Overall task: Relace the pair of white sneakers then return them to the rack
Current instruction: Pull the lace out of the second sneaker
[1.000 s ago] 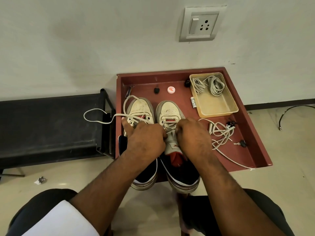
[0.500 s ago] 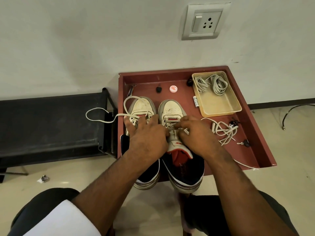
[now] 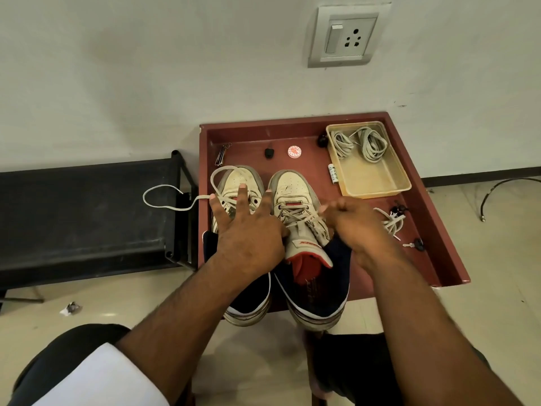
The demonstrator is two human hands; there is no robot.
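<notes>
Two worn white sneakers stand side by side, toes toward the wall, on a dark red tray [image 3: 292, 121]. My left hand [image 3: 246, 230] lies over the left sneaker [image 3: 238, 178] with its fingers spread and straight, the thumb side against the right sneaker [image 3: 292, 186]. My right hand [image 3: 358, 227] sits at that shoe's right side, fingers curled, pinching its lace [image 3: 301, 213] near the upper eyelets. The left sneaker's loose lace [image 3: 164, 189] loops out leftward over the black rack [image 3: 87, 206].
A beige plastic tub [image 3: 377, 180] holding bundled laces [image 3: 363, 142] sits at the tray's back right. A loose lace [image 3: 392, 222], a key [image 3: 414, 244] and small bits lie on the tray. A wall socket [image 3: 347, 36] is above; a cable [image 3: 503, 187] lies on the floor at right.
My left hand has opened from a grip, its fingers now spread over the left sneaker. My right hand has moved right and away from the tongue, drawing the lace along.
</notes>
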